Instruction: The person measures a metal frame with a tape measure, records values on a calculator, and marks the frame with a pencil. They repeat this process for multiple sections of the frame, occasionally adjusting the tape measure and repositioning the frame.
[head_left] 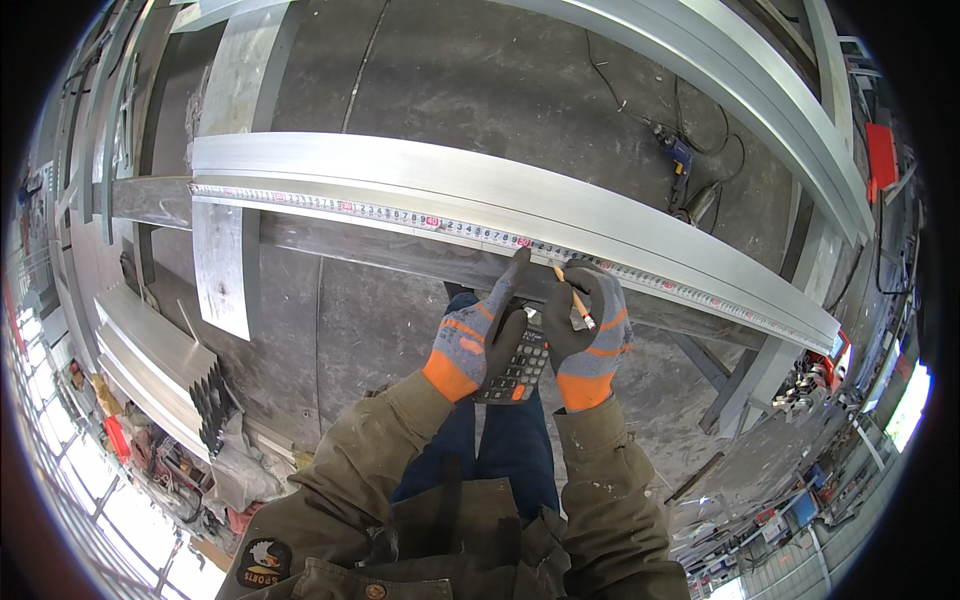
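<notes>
My left hand [472, 342], in a grey and orange glove with dark fingers, grips a black calculator [522, 368]. Its index finger points up toward the tape measure [400, 215]. A short wooden pencil [575, 298] is pinched in my gloved right hand [592, 340], its tip close to the tape's lower edge. The tape lies stretched along a long silver metal profile [450, 180], running from its left end toward the right end. The tape's case seems to be the red item [840, 350] at the right end, partly hidden.
Metal supports [225, 270] carry the profile at the left and right. Another long profile [740, 70] lies beyond. A blue power tool [678, 160] with a cable rests on the concrete floor. At the lower left are stacked ridged metal profiles [165, 365].
</notes>
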